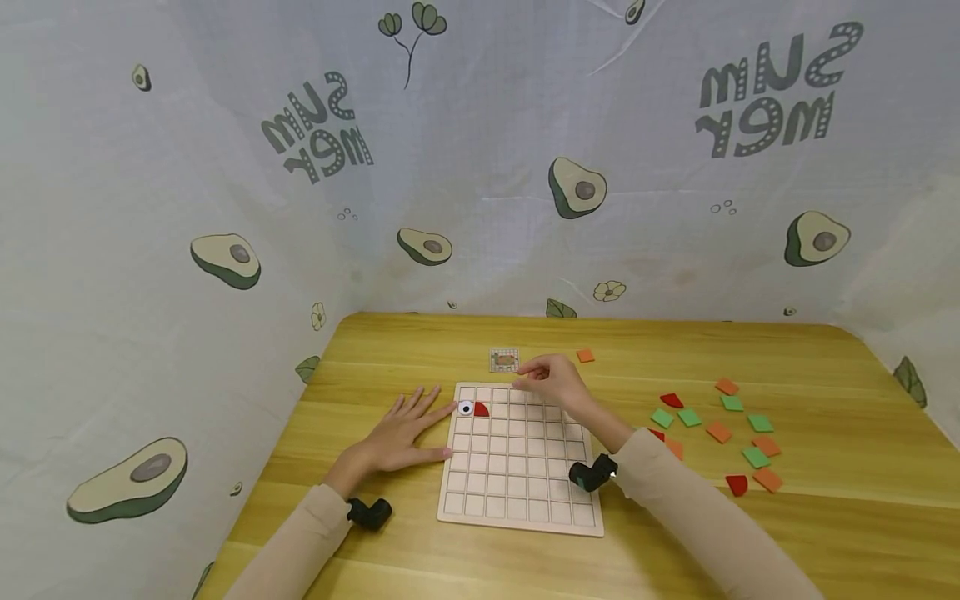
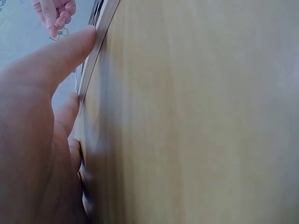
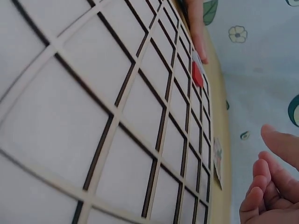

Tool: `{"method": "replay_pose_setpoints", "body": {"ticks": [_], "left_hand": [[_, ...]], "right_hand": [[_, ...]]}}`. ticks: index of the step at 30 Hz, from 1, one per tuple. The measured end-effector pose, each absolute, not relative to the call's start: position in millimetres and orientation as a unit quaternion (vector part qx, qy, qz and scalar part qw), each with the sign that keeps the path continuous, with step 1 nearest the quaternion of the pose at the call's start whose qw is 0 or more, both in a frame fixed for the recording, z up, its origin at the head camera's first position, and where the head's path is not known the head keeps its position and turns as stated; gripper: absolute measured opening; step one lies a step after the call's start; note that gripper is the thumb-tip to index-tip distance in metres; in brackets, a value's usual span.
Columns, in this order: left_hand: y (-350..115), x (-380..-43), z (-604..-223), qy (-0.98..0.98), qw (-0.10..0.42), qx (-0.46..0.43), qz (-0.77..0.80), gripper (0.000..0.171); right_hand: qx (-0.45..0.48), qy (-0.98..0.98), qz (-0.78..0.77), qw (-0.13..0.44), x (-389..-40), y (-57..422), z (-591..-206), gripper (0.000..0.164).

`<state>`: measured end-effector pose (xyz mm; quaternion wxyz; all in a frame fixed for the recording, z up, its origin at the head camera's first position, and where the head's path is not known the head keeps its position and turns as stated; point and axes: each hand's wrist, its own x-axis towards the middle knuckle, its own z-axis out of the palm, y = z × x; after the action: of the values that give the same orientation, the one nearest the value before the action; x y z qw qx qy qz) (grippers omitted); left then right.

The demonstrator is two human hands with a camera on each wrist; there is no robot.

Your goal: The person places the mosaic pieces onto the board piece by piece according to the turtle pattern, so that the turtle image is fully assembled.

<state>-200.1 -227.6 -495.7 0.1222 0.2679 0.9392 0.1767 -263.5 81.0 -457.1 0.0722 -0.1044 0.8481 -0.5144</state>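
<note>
My left hand [image 1: 401,435] lies with fingers spread beside the gridded wooden board [image 1: 520,529]. Its index finger and thumb touch the board's left edge, which also shows in the left wrist view. Above the board's far edge hovers my right hand [image 1: 553,382], fingers loosely bent and thumb apart from them. Nothing shows between its fingers in the right wrist view. Near its fingertips lies a small printed card [image 1: 504,360]. On the board's upper left cells sit a white eye piece [image 1: 466,408] and a red rounded piece [image 1: 482,410], side by side.
On the right of the table [image 1: 862,533] lie scattered green squares [image 1: 760,423], orange squares [image 1: 718,432] and red rounded pieces [image 1: 737,485]. One orange square [image 1: 585,356] lies apart, beyond the right hand. A patterned cloth [image 1: 480,167] hangs behind the table.
</note>
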Motion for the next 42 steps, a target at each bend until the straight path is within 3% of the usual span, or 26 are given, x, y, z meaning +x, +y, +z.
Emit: {"method": "replay_pose_setpoints", "body": {"ticks": [22,42], "left_hand": [[-225.8,-202.1,-496.6,0.94,0.126,0.264,0.177,0.082],[-226.4,-206.9,-496.8,0.939,0.134,0.264,0.173,0.081]], "right_hand": [[-0.083,0.862,-0.497,0.051,-289.6,164.5,-464.4,0.037],[-0.108,0.865,-0.486,0.052,-281.7,212.2,-465.0,0.042]]}}
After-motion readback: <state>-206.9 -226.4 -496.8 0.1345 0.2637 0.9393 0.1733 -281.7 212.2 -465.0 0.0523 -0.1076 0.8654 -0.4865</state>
